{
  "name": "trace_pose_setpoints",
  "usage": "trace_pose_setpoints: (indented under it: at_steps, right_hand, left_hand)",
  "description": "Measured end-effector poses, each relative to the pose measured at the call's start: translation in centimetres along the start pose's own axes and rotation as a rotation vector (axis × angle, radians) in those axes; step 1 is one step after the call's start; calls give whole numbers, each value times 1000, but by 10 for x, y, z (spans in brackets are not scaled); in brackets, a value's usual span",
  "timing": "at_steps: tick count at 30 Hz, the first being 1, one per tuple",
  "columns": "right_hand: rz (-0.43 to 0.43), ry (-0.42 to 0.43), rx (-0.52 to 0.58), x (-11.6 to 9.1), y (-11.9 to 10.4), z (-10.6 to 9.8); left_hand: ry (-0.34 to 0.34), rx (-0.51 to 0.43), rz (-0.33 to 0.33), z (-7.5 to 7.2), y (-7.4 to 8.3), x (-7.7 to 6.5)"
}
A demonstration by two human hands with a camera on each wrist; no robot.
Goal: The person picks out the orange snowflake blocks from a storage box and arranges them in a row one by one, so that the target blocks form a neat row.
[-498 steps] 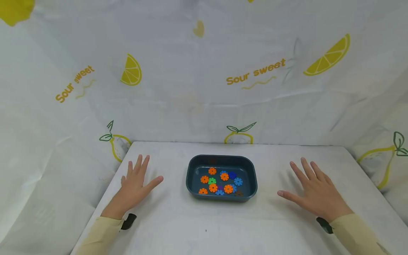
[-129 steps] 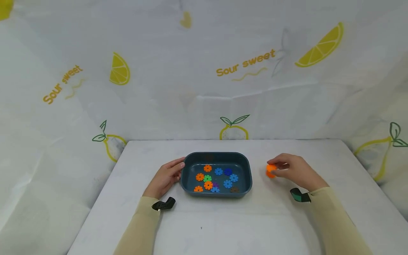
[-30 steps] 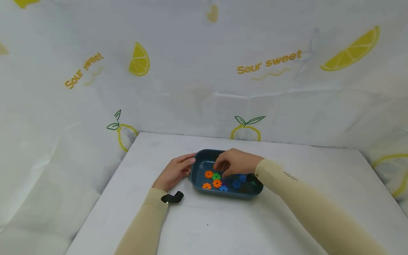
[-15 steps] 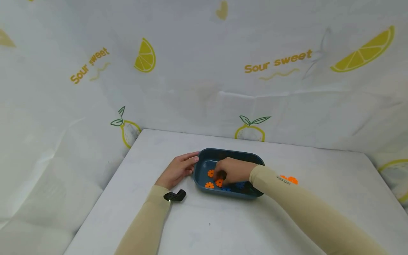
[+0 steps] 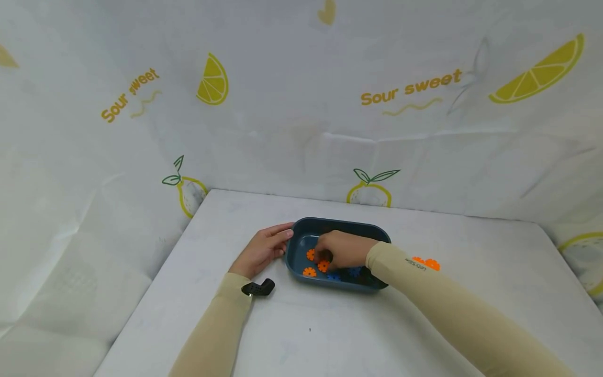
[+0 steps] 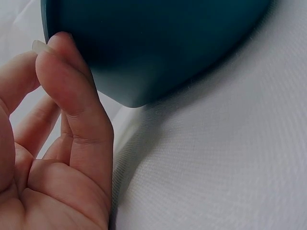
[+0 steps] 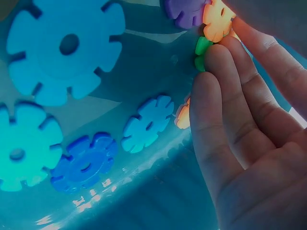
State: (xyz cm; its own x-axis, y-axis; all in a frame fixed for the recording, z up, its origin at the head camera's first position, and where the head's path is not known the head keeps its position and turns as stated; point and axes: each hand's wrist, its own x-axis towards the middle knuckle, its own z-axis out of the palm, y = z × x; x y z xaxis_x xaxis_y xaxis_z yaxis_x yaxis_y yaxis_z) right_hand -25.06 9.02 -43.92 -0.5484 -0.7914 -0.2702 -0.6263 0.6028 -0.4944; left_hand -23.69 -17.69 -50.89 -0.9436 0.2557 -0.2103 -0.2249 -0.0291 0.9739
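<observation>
My left hand (image 5: 265,248) holds the left end of a dark blue-green tray (image 5: 301,277), its thumb (image 6: 67,81) and fingers at the tray's corner. My right hand (image 5: 344,248) reaches down into the tray with bent fingers. Between its thumb and index finger is an orange snowflake disc (image 7: 219,20), its rim pinched. A green snowflake disc (image 7: 202,50) shows just below it, partly covered by my fingers. Several more snowflake discs lie in the tray: a purple disc (image 7: 184,10), blue discs (image 7: 148,123) and orange discs (image 5: 309,272). My right hand and sleeve hide part of the tray.
Orange snowflake discs (image 5: 432,264) lie on the white table (image 5: 282,335) right of the tray, partly behind my right sleeve (image 5: 424,283). A white lemon-print cloth (image 5: 282,157) rises behind and beside the table.
My right hand, earlier placing orange discs on the table at the right, has come back into the tray and lowered onto another orange disc. My left hand stays at the tray's left end.
</observation>
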Motion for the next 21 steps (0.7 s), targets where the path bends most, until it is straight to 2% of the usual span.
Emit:
trace_pose_setpoints:
  at_steps: [12,21]
  right_hand:
    - [30,33,-24,3,-2,-2]
    - [82,66,-115,6,-4,8]
  left_hand:
    - [-6,-25,-11,-1,2,3]
    - [-1,-24,-13,-1,-1,3]
